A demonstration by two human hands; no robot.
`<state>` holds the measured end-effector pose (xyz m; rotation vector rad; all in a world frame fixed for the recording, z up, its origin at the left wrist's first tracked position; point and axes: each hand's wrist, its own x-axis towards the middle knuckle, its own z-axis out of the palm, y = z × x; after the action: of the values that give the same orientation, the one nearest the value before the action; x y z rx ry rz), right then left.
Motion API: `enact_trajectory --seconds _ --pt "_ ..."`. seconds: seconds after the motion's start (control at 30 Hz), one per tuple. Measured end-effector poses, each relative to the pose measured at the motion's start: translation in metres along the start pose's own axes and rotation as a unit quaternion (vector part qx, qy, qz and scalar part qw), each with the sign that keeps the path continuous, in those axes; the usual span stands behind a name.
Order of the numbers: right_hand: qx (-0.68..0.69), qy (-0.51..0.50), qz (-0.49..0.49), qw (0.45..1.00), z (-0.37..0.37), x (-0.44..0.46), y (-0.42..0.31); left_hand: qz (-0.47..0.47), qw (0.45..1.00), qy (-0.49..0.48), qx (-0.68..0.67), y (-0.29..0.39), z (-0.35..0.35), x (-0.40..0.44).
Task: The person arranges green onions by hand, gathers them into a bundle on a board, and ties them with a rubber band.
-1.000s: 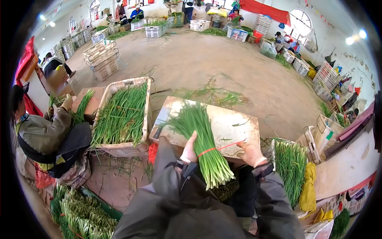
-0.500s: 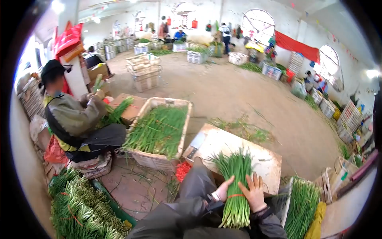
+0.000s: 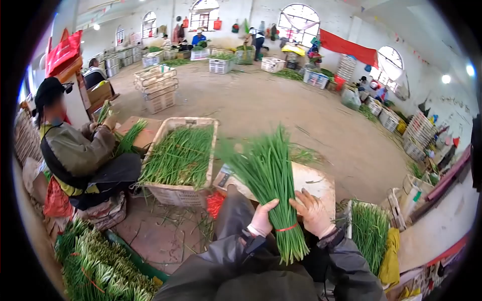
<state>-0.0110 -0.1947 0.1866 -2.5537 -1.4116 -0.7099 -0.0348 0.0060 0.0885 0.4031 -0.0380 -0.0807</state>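
Note:
A bunch of green chives (image 3: 273,173) stands tilted above my lap, its leafy tops fanned out and its pale cut ends pointing down toward me. A red band (image 3: 287,228) circles it near the lower end. My left hand (image 3: 262,218), in a thin glove, is closed around the bunch on its left side, just above the band; some fingers are hidden behind the stalks. At the right edge of the bunch, my right hand (image 3: 314,213) has its fingers stretched out and apart, fingertips touching or very near the stalks. A white board (image 3: 319,186) lies behind the bunch.
A crate of chives (image 3: 212,155) stands front left, near a seated co-worker (image 3: 75,150) handling stalks. More bundles (image 3: 100,263) lie at lower left. Another chive crate (image 3: 350,220) and a yellow cloth (image 3: 390,258) are at my right. Stacked crates (image 3: 159,103) stand farther off.
The bunch has been raised off the board and tilted, its tops now swung left and blurred. My left hand has moved up with it, and my right hand's fingers now point toward its edge.

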Motion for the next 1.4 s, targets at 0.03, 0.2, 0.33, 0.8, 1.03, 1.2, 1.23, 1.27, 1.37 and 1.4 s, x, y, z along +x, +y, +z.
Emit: enact_trajectory --seconds 0.03,0.2,0.33,0.8,1.03,1.2,1.23,1.27,1.37,1.4 --pt "0.02 0.005 0.027 0.999 -0.005 0.0 0.003 0.036 0.999 -0.014 0.031 0.001 0.005 -0.005" --pt "0.323 0.077 0.222 0.917 -0.033 0.025 -0.01 0.088 0.995 0.009 0.053 -0.004 0.036 -0.018" --pt "0.298 0.101 0.276 0.908 -0.028 0.05 -0.032 0.08 0.995 0.005 0.058 -0.02 0.033 -0.028" --pt "0.576 0.18 0.305 0.736 -0.002 0.034 -0.012 0.044 0.998 -0.006 0.051 -0.024 0.04 -0.045" --pt "0.457 0.188 0.364 0.79 -0.013 -0.008 -0.001 0.106 0.982 0.062 0.141 -0.041 0.028 -0.032" --pt "0.129 0.142 0.33 0.924 -0.006 -0.085 0.022 0.008 0.994 0.041 0.101 -0.015 0.016 -0.02" --pt "0.094 0.099 0.336 0.932 -0.004 -0.098 0.023 0.007 0.993 0.061 0.102 -0.011 0.014 -0.016" --pt "0.088 0.109 0.294 0.946 -0.005 -0.108 0.023 -0.013 0.992 0.066 0.104 -0.009 0.018 -0.013" --pt "0.083 0.078 0.226 0.968 -0.004 -0.12 0.01 -0.087 0.989 -0.009 0.117 -0.004 -0.015 0.011" --pt "0.068 0.094 0.194 0.974 0.005 -0.12 0.005 -0.111 0.987 -0.012 0.112 -0.007 -0.017 0.012"
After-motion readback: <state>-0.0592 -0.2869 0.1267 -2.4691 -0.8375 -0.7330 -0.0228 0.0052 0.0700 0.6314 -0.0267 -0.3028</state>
